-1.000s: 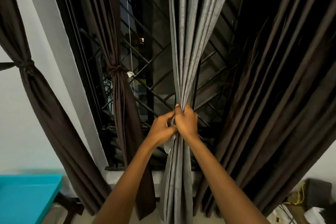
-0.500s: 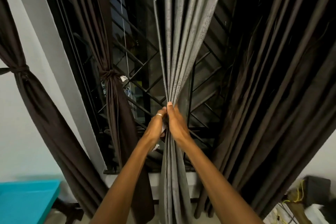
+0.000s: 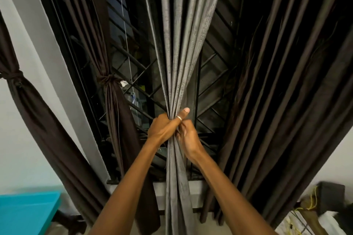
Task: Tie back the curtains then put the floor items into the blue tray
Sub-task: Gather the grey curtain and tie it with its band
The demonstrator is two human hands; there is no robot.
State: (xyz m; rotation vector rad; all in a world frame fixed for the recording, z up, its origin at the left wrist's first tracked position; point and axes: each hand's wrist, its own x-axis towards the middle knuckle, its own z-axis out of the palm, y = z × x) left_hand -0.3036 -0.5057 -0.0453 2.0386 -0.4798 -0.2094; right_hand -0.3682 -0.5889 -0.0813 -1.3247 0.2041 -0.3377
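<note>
There are four curtains: one grey curtain (image 3: pixel 181 44) and three dark brown ones, namely the far-left brown curtain (image 3: pixel 38 120), the brown curtain by the window (image 3: pixel 114 110) and the wide brown curtain on the right (image 3: pixel 286 82). Two of the brown ones each carry a knotted tie, so there are two ties, the left tie (image 3: pixel 14 77) and the window tie (image 3: pixel 107 79). Two hands are in view, the left hand (image 3: pixel 162 129) and the right hand (image 3: pixel 189 139), with one silver ring (image 3: pixel 179 118) on the left thumb; there is also one window grille (image 3: pixel 212 84), one blue surface (image 3: pixel 24 213), one black box (image 3: pixel 332 196) and one yellow cord (image 3: pixel 313 200).
</note>
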